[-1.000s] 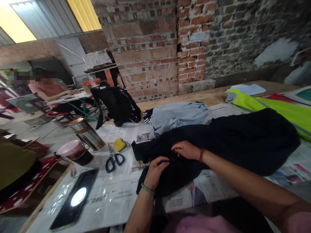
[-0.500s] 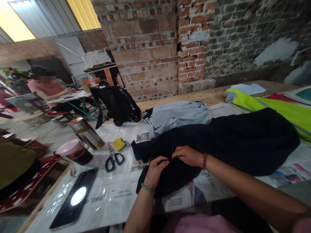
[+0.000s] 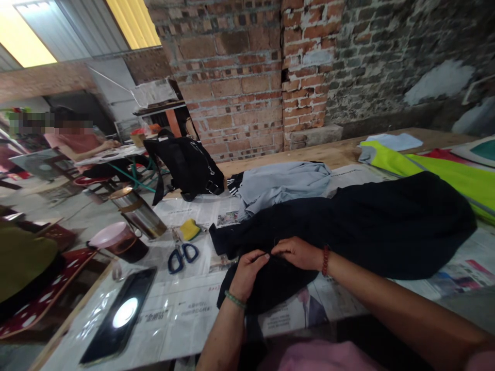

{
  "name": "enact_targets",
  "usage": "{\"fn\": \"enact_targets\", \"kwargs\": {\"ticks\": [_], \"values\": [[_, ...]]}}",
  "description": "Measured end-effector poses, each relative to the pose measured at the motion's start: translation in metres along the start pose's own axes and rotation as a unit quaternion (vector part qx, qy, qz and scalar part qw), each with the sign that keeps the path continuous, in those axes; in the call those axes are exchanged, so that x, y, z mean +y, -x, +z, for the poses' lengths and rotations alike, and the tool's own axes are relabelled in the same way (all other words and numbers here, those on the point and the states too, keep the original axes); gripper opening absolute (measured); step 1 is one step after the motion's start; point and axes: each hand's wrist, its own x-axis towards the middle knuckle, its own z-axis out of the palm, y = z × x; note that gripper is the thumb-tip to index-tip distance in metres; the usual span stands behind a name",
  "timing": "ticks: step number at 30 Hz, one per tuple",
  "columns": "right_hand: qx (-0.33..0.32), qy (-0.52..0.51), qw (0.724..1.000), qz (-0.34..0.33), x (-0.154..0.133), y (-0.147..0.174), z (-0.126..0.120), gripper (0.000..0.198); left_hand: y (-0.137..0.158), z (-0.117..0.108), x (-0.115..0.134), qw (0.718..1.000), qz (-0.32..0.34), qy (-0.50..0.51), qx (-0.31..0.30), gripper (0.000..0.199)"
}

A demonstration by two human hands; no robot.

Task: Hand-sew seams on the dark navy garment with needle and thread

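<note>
One dark garment (image 3: 381,226), seemingly soft and limp, best taken where our left hand (image 3: 247,269) pinches it, our right hand (image 3: 299,252) closed alongside, its hold unclear.

Dark cloth (image 3: 292,283) partly hidden under fingers (image 3: 285,247)

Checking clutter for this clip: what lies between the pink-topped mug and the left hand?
In the head view, scissors on newspaper lie between mug and left hand, then the dark garment's edge beside the hand.
</note>
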Motion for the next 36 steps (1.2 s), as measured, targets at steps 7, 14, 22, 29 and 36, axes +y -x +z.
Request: {"fn": "enact_targets", "kwargs": {"ticks": [7,14,22,29,36], "values": [[0.012,-0.059,0.998,0.035,-0.003,0.004,0.004,0.023,0.000,-0.001,0.000,0.999,-0.004,0.031,-0.012,0.020],[0.049,-0.113,0.990,0.062,-0.007,0.005,0.010,0.021,0.000,0.001,0.002,0.996,-0.025,0.083,0.005,0.020],[0.112,-0.145,0.979,0.088,-0.008,0.000,0.027,0.007,-0.003,0.004,-0.002,1.000,0.010,0.002,0.011,0.026],[0.158,-0.042,0.986,0.033,-0.006,0.001,0.015,0.029,-0.005,0.003,-0.008,0.995,0.038,-0.092,0.019,0.026],[0.222,0.062,0.970,-0.075,-0.025,0.016,0.015,0.022,-0.003,0.007,-0.001,0.994,0.054,-0.099,0.015,0.024]]}}
